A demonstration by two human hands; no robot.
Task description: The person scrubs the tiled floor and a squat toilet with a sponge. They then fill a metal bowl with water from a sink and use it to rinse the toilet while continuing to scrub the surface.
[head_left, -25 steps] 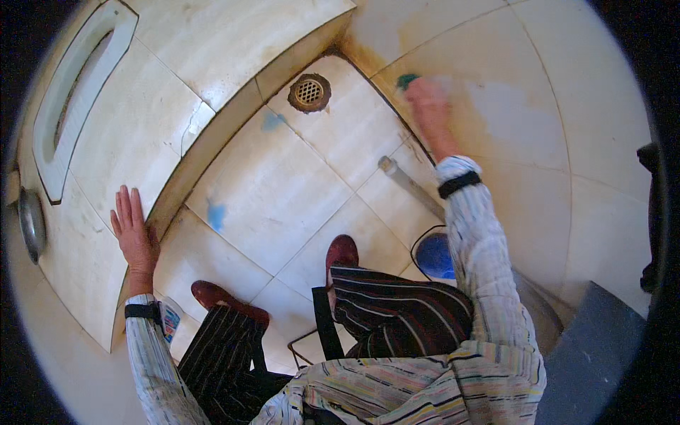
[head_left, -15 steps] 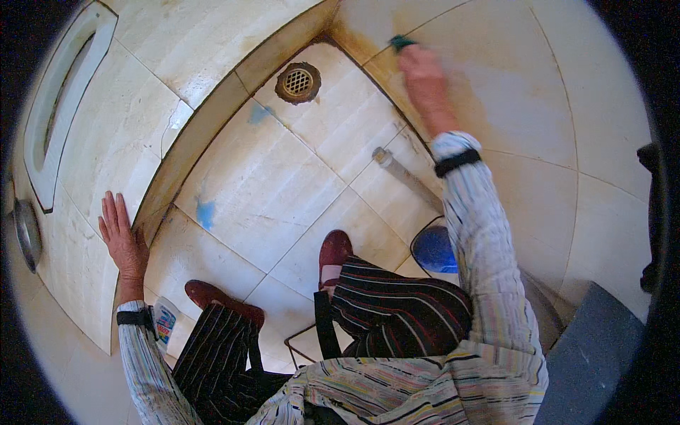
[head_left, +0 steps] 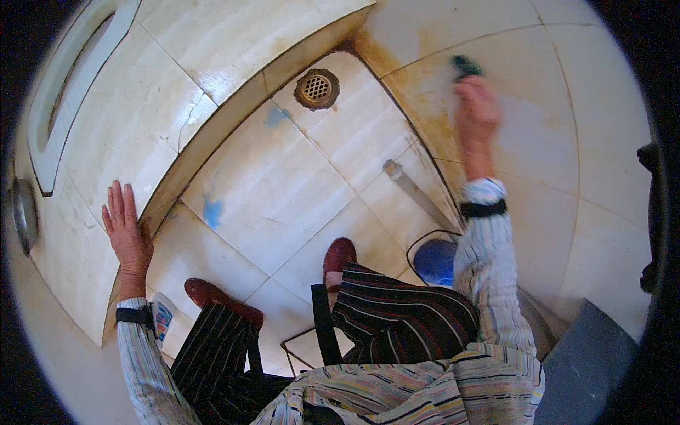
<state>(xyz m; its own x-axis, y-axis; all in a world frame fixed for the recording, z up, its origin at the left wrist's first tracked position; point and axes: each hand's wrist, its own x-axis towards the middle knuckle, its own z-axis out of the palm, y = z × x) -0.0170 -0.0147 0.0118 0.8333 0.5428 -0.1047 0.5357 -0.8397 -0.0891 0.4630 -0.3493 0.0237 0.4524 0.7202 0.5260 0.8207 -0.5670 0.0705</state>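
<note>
Green scrubber is sitting at the far right of the scene, pressed to the stained wall tile under your right hand, which is closing around it; only its tip is showing past your fingers. Your left hand is lying flat and released, fingers spread, on the raised tiled ledge at the left, bracing you while you are crouching. You are working the brownish stain that is running along the joint between wall and floor, above the round floor drain. To do this well, you are probably best keeping the scrubber flat against the tile rather than on its edge, bearing down through the arm, and following the stain toward the corner in short overlapping strokes. A grey pipe is slanting up from the floor just near your right forearm, and a blue bucket is standing beside your right knee, so be minding your elbow on the near strokes. Blue smears are lying on the floor tiles between ledge and shoes.
</note>
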